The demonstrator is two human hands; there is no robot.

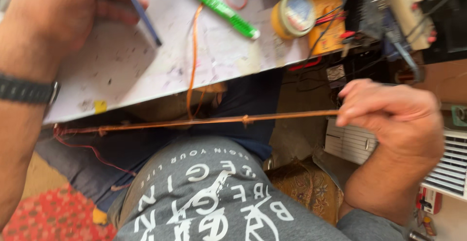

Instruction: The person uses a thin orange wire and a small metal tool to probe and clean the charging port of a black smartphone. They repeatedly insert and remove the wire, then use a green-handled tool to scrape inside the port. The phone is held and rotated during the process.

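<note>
right hand (389, 112) pinches bundled copper wire (204, 122), stretched taut mid-frame | left hand (63, 12) upper left, closed on blue pen (143, 14), probably | two ties on bundle, leftmost end loose | green marker (224, 10) on white table (146, 70)

Illumination is bright, even daylight; the white tabletop (146, 51) beside the left hand (63, 12) is nearly washed out. Motion blur softens the whole frame, most strongly at the right hand (389, 114) and its fingers (360, 104). Below the fingers, shadow darkens the area under the table.
</note>
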